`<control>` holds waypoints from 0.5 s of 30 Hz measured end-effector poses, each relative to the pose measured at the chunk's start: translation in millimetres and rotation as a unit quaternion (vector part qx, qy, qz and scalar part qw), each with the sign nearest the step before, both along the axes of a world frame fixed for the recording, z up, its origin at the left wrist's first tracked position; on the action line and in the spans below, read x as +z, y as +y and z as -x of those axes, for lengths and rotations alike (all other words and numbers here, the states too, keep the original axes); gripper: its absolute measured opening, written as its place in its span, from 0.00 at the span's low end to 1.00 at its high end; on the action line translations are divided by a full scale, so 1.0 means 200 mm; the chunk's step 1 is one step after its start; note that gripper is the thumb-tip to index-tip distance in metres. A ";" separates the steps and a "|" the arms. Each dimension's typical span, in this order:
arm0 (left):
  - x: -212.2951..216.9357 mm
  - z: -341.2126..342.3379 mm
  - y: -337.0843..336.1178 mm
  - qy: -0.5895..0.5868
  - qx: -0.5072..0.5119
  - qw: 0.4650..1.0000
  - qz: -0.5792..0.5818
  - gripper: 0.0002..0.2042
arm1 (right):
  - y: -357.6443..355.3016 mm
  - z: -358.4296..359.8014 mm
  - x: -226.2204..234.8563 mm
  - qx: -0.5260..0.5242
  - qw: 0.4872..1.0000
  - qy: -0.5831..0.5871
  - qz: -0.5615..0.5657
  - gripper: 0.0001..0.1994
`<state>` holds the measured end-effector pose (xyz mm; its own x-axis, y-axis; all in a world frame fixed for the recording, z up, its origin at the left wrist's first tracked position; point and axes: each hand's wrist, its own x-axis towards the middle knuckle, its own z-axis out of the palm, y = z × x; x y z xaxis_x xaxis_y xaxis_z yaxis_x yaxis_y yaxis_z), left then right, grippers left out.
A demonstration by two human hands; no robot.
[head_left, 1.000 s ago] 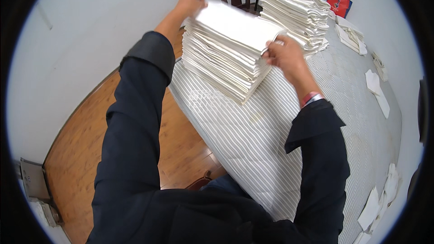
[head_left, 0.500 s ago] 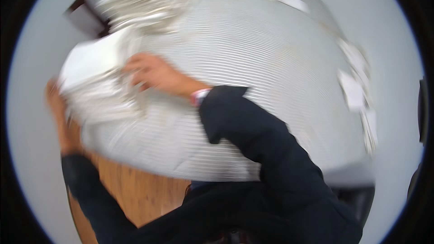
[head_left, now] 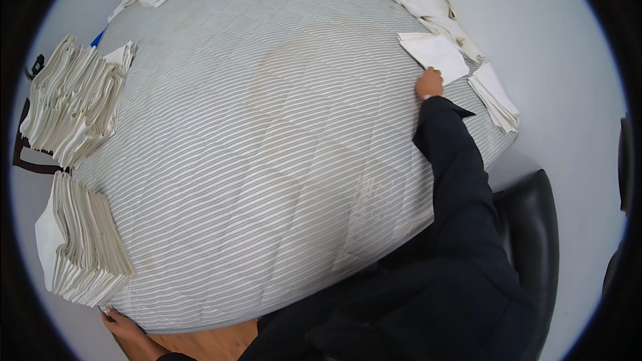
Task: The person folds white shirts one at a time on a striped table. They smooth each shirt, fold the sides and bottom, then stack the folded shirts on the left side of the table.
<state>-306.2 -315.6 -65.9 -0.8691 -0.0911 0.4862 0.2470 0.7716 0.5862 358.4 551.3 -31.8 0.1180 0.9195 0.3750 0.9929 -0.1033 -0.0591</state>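
Cloth (head_left: pixel 438 51) at two o'clock on the mattress (head_left: pixel 267 127) is pinched by the right hand (head_left: pixel 430 83), the left hand (head_left: pixel 125 325) at eight has a grip I cannot tell, and pale lettering (head_left: pixel 378 189) shows at four.

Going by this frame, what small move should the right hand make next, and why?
Probably, the right hand should firm its grip on the near edge of the folded white cloth and lift slightly: its fingers are at that edge, and nothing is seen lying on the cloth. The left hand is far away, beside the nearer cloth stack, so the right seems better placed.
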 end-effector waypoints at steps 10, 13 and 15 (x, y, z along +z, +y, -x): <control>0.00 0.02 -0.05 -0.050 0.042 0.995 0.071 0.30 | 0.19 -0.16 0.09 0.100 0.993 -0.053 -0.027 0.07; 0.01 -0.02 0.00 -0.055 0.038 0.997 0.043 0.29 | 0.08 -0.08 0.19 0.200 0.976 0.080 0.028 0.10; 0.04 -0.10 0.08 -0.028 0.020 0.999 0.028 0.28 | -0.11 0.11 0.23 0.287 0.936 0.184 0.083 0.12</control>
